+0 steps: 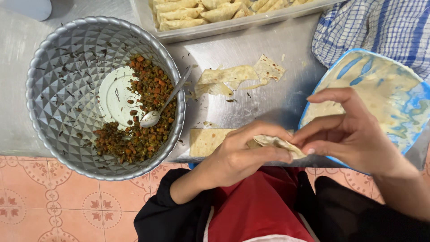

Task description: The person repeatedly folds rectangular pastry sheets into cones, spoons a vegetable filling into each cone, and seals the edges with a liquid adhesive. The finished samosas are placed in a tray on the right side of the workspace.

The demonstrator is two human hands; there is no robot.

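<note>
While your left hand (237,154) cups the wrap (277,144), your right hand (347,130) pinches its edge; both hold it just off the surface (268,96), bowl (58,89) left of them.

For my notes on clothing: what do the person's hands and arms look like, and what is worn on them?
Both hands, the left hand and the right hand, are bare, without gloves. No rings show. The black sleeves are pushed up, leaving the forearms uncovered.
</note>
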